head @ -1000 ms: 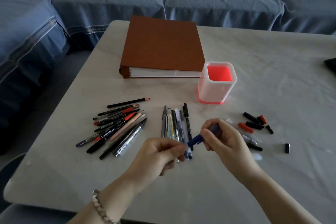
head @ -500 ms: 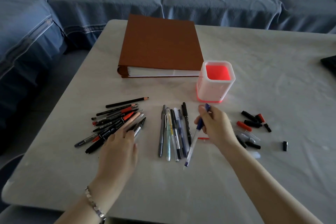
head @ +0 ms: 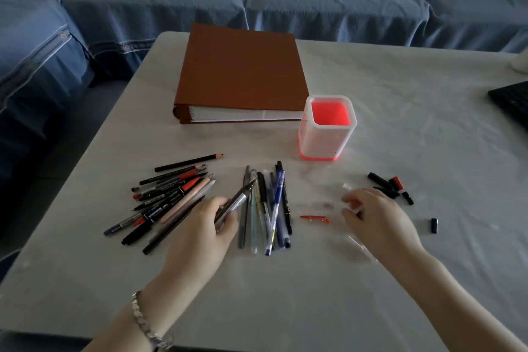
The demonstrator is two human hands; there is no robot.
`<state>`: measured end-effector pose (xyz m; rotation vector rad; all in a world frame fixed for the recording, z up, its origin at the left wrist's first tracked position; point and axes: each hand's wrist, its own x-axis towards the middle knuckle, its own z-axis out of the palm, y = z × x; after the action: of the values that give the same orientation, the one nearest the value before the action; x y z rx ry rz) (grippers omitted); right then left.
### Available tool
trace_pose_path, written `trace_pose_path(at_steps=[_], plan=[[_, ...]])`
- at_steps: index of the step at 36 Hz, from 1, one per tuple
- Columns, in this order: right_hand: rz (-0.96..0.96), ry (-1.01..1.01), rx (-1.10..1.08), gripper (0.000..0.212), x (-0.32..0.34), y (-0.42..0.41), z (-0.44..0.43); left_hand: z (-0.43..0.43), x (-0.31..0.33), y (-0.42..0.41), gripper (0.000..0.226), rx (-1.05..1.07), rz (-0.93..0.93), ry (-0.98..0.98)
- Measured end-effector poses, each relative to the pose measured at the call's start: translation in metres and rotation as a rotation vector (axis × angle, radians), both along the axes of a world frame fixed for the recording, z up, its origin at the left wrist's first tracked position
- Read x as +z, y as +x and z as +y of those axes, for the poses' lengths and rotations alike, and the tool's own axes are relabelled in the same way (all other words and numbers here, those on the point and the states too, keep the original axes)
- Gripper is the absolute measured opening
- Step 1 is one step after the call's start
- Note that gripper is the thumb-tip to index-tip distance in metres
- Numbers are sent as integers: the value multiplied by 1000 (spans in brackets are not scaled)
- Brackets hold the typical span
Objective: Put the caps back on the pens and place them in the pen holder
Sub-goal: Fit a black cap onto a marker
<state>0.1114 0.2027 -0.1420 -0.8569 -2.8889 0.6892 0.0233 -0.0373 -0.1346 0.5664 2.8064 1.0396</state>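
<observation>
Gripping a grey marker (head: 235, 203) in the left hand (head: 200, 234), towards the table's (head: 257, 308) front edge. Holding the right hand (head: 377, 223) low just beside a red cap (head: 314, 218); blurring at the fingers, so failing to tell whether pinching anything. Risking a mismatched pick from the loose caps (head: 385, 184) towards the right edge, or nudging the middle row of pens (head: 265, 208). Leaving the pen holder (head: 323, 143) empty mid-table, just beside a brown binder (head: 243, 71). Seeing print on some barrels, too small for reading.
</observation>
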Motion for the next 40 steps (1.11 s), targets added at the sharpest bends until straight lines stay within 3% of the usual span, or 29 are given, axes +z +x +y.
trace_pose_path(at_steps=[7, 12, 14, 17, 21, 26, 40], plan=[[-200, 162, -9, 29, -8, 27, 20, 10, 7, 8, 5, -68, -83, 140], [-199, 195, 21, 27, -11, 23, 17, 10, 12, 10, 6, -110, -154, 187], [-71, 118, -1, 27, -9, 21, 15, 9, 14, 11, 10, -130, -178, 205], [155, -155, 21, 19, 0, 14, 6, 8, 17, 13, 11, -171, -175, 230], [285, -509, 19, 22, 22, 6, -10, 9, 19, 15, 15, -214, -217, 252], [428, -858, -169, 22, 34, 0, -25, 10, 18, 19, 13, -210, -304, 334], [378, -823, -33, 23, 39, -2, -40, 7, 23, 21, 18, -341, -252, 289]])
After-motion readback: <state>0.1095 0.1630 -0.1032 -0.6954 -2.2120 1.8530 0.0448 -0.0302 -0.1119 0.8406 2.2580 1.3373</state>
